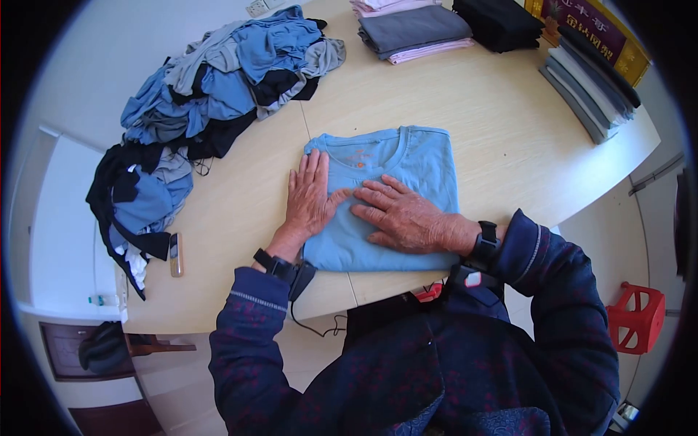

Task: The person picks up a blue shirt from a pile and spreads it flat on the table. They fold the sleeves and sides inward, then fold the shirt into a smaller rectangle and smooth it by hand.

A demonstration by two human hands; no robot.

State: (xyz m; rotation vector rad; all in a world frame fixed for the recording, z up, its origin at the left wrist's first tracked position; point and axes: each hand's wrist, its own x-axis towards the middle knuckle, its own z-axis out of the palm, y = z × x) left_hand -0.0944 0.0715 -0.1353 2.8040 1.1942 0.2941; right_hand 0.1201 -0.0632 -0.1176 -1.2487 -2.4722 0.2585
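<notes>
A light blue T-shirt [429, 160], folded into a rough rectangle, lies at the table's near edge with its neckline away from me. My left hand [313, 196] rests flat along its left side, fingers stretched toward the collar. Across the middle of the shirt lies my right hand [403, 216], palm down with the fingers spread to the left. Both hands press on the cloth without gripping it. A dark band with a small device is on each wrist.
A loose heap of blue, grey and black clothes [218, 87] covers the table's [247, 211] left side. Folded grey and pink garments [414, 33], a black stack [498, 23] and another folded pile [589, 87] stand at the back right. A brush [176, 254] lies left; a red stool [636, 317] stands right.
</notes>
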